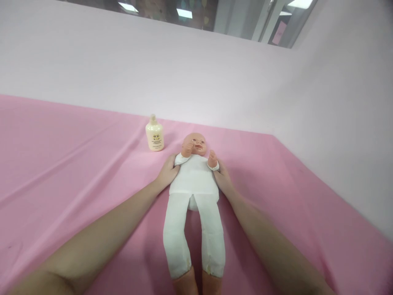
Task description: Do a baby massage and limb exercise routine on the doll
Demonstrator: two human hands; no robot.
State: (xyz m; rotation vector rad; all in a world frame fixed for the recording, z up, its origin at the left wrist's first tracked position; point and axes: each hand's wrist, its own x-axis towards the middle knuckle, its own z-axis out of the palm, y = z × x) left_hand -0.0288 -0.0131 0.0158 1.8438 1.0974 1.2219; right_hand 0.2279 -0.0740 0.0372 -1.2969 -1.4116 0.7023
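Note:
A baby doll (195,176) with a white cloth body lies on its back, its head toward the wall and its feet toward me. My left hand (167,172) grips the doll's side under its arm, the thumb against the torso and the other fingers hidden behind. On the opposite side my right hand (224,177) holds the torso below the other arm, most of its fingers hidden. Both doll forearms are bent up over my hands. Beyond my left hand stands a cream-coloured pump bottle (155,134) with a printed label.
A pink cloth (92,164) with some creases covers the surface under the doll. White walls (184,73) border it at the back and on the right. A window (239,20) with reflected lights is set high in the back wall.

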